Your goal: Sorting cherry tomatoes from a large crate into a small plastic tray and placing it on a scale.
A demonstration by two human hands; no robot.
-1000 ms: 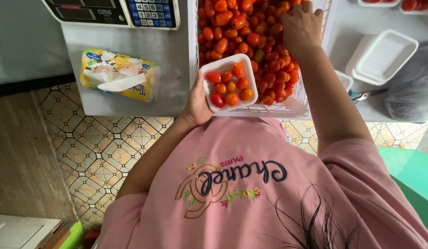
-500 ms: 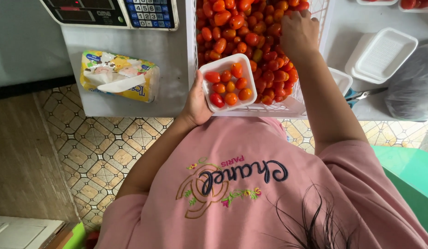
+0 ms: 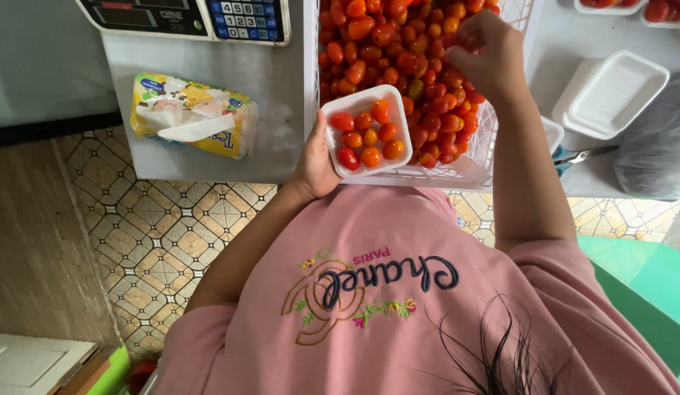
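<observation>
Your tray, part-filled with tomatoes, sits gripped in your left hand at the crate's near edge. Your right hand digs into the crate pile, fingers curled around tomatoes. You seem mid-fill; the next move calls for carrying them over the tray.

Small white foam tray: square, level, part-filled with red and orange cherry tomatoes, held over near rim of white crate. Crate piled with loose cherry tomatoes, red to orange, glossy.

Pink short-sleeved shirt with embroidered lettering, bare arms.
</observation>
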